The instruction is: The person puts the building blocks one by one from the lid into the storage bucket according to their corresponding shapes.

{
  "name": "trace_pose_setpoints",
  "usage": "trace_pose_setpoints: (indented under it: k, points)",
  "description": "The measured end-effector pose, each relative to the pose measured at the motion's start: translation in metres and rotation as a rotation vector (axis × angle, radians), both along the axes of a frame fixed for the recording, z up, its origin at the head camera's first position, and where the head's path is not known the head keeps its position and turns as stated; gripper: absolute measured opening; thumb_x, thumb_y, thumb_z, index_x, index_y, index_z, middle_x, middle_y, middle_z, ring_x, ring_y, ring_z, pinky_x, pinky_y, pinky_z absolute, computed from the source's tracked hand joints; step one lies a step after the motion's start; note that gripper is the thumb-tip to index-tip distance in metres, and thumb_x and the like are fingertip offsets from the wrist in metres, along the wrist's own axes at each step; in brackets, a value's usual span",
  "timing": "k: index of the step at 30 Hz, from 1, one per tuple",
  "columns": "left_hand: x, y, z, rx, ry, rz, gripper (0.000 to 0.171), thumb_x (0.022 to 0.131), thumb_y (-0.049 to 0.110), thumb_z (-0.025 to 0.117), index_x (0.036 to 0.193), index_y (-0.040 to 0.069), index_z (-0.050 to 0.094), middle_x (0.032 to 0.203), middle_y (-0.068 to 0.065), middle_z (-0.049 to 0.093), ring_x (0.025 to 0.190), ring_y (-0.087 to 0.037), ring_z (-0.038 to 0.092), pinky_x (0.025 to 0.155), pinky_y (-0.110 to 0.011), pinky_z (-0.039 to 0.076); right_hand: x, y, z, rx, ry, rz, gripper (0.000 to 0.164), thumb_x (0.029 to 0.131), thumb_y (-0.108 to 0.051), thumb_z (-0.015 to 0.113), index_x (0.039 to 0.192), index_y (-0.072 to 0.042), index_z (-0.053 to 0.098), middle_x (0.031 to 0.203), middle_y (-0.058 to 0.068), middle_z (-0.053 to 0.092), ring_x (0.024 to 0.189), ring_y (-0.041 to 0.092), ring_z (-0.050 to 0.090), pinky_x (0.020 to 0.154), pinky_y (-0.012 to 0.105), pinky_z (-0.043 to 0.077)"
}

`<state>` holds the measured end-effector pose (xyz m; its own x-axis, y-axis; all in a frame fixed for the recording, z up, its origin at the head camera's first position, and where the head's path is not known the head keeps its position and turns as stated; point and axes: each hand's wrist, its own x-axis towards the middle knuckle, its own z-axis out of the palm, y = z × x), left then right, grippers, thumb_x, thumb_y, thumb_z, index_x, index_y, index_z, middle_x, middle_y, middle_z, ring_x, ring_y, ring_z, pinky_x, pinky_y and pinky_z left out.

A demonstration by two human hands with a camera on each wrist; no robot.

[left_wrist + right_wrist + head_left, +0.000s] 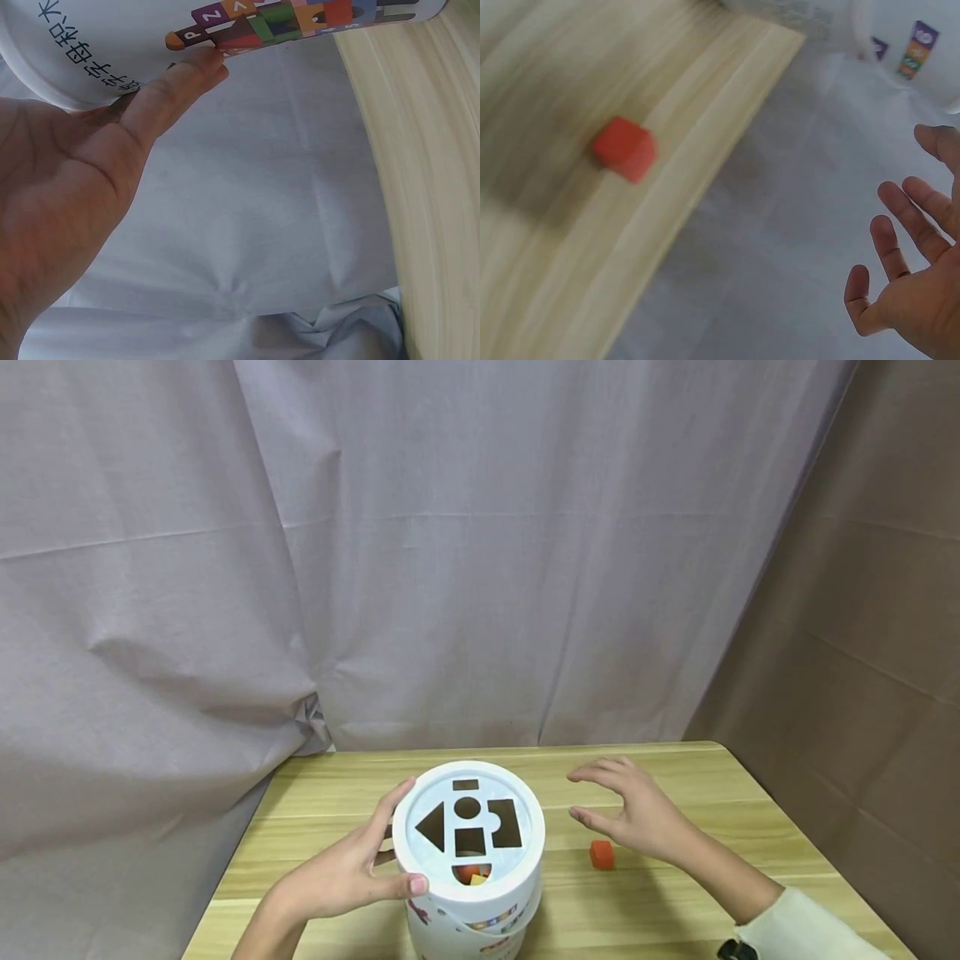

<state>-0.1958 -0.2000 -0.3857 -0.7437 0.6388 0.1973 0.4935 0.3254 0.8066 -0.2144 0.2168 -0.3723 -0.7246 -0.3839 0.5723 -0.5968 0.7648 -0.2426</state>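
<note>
A white shape-sorter bucket (471, 935) stands upright on the table, its pale lid (427, 870) cut with several shaped holes. Through the lowest hole, red and yellow pieces show inside. My left hand (341, 872) grips the bucket's left side near the rim, thumb in front and fingers farther back. In the left wrist view, that hand (82, 187) lies along the printed wall (135, 30). Right of the bucket, my right hand (637, 810) hovers with its fingers spread, holding nothing. A red block (602, 855) rests on the table just below it, untouched.
The wooden table (300, 797) has rounded far corners. Grey cloth (450, 568) hangs behind it, and a browner cloth (847, 710) hangs along the right. A white handle (501, 932) loops across the bucket's front.
</note>
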Motion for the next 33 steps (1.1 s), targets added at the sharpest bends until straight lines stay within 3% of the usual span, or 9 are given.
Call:
trace_pose_setpoints:
  k: [9,15,21,23,25,28,30,33]
  points:
    - [0.002,-0.003,0.000,0.003,-0.001,0.002,0.112,0.086,0.034,0.083,0.162,0.038,0.000,0.164,0.001,0.031,0.147,-0.021,0.040,0.114,-0.033,0.047,-0.004,0.024,-0.032,0.022,-0.035,-0.087,0.046,0.075,-0.032,0.091,0.116,-0.021,0.074,0.115,-0.006,0.072,0.109,0.019,0.059,0.086,0.055,0.048]
    - [0.003,-0.004,0.001,0.002,0.005,0.006,0.112,0.086,0.033,0.083,0.162,0.038,0.000,0.163,0.002,0.033,0.146,-0.021,0.041,0.114,-0.033,0.046,-0.008,0.040,-0.055,0.050,-0.102,-0.135,0.047,0.075,-0.032,0.091,0.117,-0.021,0.074,0.113,-0.008,0.073,0.101,0.015,0.058,0.075,0.044,0.048]
    - [0.005,-0.005,0.001,-0.025,0.010,0.033,0.114,0.085,0.036,0.084,0.162,0.039,0.000,0.164,0.004,0.031,0.148,-0.021,0.039,0.116,-0.039,0.044,-0.010,0.055,-0.082,0.092,-0.182,-0.164,0.050,0.074,-0.029,0.091,0.120,-0.022,0.073,0.117,-0.007,0.071,0.101,0.016,0.056,0.074,0.036,0.042]
    - [0.005,-0.006,0.001,-0.038,0.035,0.037,0.114,0.085,0.036,0.083,0.162,0.038,0.000,0.165,0.003,0.030,0.149,-0.023,0.037,0.117,-0.042,0.043,-0.010,0.058,-0.089,0.101,-0.205,-0.172,0.049,0.075,-0.029,0.090,0.121,-0.022,0.072,0.119,-0.006,0.071,0.105,0.021,0.058,0.076,0.044,0.047]
    - [0.005,-0.006,0.001,-0.044,0.047,0.038,0.114,0.085,0.036,0.083,0.162,0.037,-0.001,0.166,0.002,0.029,0.149,-0.024,0.037,0.117,-0.044,0.043,-0.011,0.060,-0.096,0.105,-0.224,-0.176,0.047,0.077,-0.030,0.089,0.120,-0.021,0.073,0.119,-0.004,0.071,0.112,0.030,0.061,0.081,0.058,0.050]
    - [0.005,-0.005,0.001,-0.043,0.035,0.042,0.115,0.084,0.037,0.084,0.162,0.039,-0.001,0.165,0.004,0.029,0.149,-0.023,0.036,0.118,-0.044,0.042,-0.011,0.061,-0.103,0.086,-0.274,-0.171,0.043,0.082,-0.030,0.085,0.121,-0.019,0.072,0.121,-0.001,0.070,0.119,0.040,0.060,0.092,0.077,0.043]
    - [0.006,-0.005,0.000,-0.037,0.024,0.038,0.114,0.084,0.037,0.084,0.162,0.039,-0.001,0.165,0.004,0.030,0.149,-0.022,0.037,0.117,-0.044,0.042,-0.011,0.061,-0.107,0.080,-0.309,-0.167,0.042,0.084,-0.030,0.083,0.122,-0.017,0.072,0.121,-0.002,0.070,0.122,0.045,0.058,0.094,0.081,0.039]
    - [0.006,-0.003,0.000,-0.022,0.013,0.024,0.114,0.085,0.036,0.084,0.162,0.039,-0.001,0.165,0.003,0.030,0.149,-0.022,0.038,0.117,-0.042,0.043,-0.010,0.061,-0.113,0.074,-0.357,-0.161,0.039,0.086,-0.030,0.081,0.122,-0.018,0.072,0.119,-0.005,0.070,0.121,0.041,0.059,0.096,0.082,0.037]
